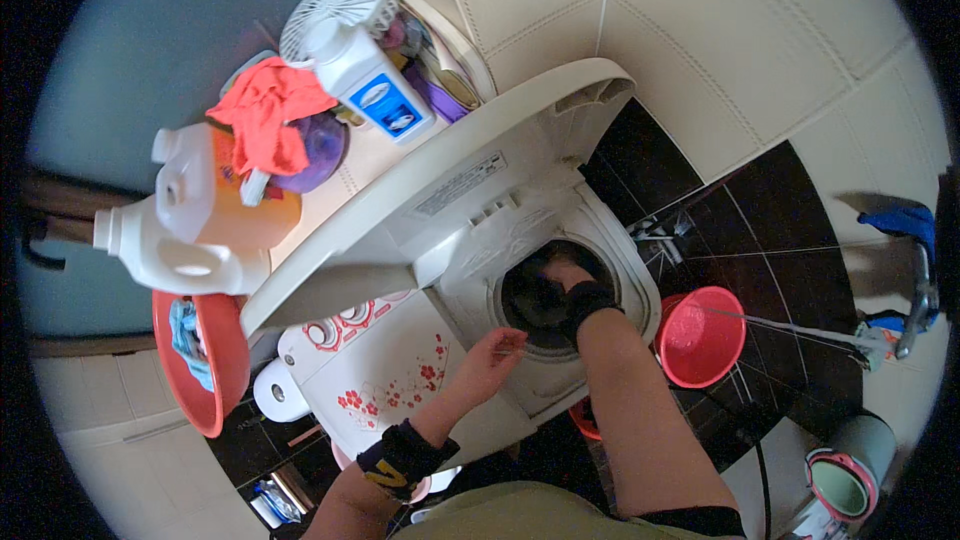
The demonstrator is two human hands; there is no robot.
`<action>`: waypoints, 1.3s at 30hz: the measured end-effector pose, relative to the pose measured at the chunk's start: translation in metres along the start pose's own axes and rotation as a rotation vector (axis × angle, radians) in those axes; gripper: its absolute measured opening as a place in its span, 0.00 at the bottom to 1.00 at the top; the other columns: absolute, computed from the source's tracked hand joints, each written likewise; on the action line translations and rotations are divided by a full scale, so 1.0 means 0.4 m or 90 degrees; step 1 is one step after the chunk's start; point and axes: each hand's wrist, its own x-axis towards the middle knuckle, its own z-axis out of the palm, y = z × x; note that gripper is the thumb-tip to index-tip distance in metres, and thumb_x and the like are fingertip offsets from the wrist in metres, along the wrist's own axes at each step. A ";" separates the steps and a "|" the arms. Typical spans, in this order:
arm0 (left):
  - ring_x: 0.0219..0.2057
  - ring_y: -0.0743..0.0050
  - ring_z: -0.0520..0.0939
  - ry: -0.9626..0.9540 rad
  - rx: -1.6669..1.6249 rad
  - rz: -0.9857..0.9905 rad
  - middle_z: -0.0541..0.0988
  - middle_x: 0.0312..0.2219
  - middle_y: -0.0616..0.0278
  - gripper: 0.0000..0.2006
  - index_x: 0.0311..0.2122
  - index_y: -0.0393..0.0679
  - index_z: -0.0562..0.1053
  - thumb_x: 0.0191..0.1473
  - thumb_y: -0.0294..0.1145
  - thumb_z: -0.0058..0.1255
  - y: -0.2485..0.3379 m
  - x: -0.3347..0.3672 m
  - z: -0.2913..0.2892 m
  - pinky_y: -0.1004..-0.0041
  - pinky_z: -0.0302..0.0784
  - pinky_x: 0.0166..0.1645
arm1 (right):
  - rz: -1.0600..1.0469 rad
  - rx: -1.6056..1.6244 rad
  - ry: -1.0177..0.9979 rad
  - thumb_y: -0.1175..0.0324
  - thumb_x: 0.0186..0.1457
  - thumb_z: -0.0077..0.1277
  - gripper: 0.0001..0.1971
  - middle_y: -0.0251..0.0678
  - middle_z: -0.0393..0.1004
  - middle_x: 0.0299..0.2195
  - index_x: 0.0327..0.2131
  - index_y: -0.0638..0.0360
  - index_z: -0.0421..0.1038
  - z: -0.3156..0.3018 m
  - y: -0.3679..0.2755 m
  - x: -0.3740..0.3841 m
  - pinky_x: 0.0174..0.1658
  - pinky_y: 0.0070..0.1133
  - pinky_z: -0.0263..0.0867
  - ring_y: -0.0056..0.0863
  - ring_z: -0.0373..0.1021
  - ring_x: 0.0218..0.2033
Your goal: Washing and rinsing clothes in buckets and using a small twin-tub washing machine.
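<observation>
A white twin-tub washing machine (470, 380) stands in front of me, and the hinged cover (560, 130) over its round tub (503, 318) is raised. My right hand (567, 271) reaches down into that tub, the wrist in a dark band. Its fingers are lost against the dark, unclear contents, so any grip is hidden. Just outside the tub's near left rim hovers my left hand (497, 351), its fingers loosely curled together with nothing visible in them. Beneath my left forearm is a closed white lid (390, 375) printed with red flowers.
Bottles, including an orange-filled jug (240, 190) and a white bottle (375, 85), crowd the ledge behind the cover beside a red cloth (268, 112). A red basin (205, 380) sits left. A pink bucket (703, 337) stands right, near a wall tap (918, 300) and hose (800, 328).
</observation>
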 end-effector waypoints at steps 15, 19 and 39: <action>0.43 0.73 0.75 -0.031 0.031 -0.062 0.74 0.42 0.60 0.14 0.47 0.40 0.67 0.57 0.32 0.44 -0.018 0.045 -0.053 0.73 0.69 0.49 | 0.089 -0.035 0.001 0.62 0.43 0.55 0.26 0.44 0.71 0.44 0.48 0.60 0.66 0.101 0.006 0.192 0.44 0.28 0.65 0.38 0.69 0.42; 0.44 0.73 0.74 -0.076 0.035 -0.072 0.73 0.42 0.60 0.14 0.47 0.41 0.67 0.57 0.33 0.44 -0.025 0.061 -0.054 0.73 0.69 0.49 | 0.097 -0.027 0.008 0.61 0.43 0.55 0.26 0.44 0.71 0.44 0.48 0.60 0.66 0.102 0.007 0.225 0.44 0.28 0.65 0.38 0.69 0.42; 0.38 0.74 0.76 -0.040 -0.031 -0.107 0.76 0.38 0.61 0.14 0.46 0.43 0.68 0.57 0.36 0.44 -0.019 0.033 -0.034 0.74 0.71 0.44 | 0.066 0.003 -0.005 0.59 0.40 0.57 0.27 0.43 0.72 0.43 0.46 0.60 0.68 0.050 -0.006 0.055 0.45 0.27 0.63 0.37 0.69 0.42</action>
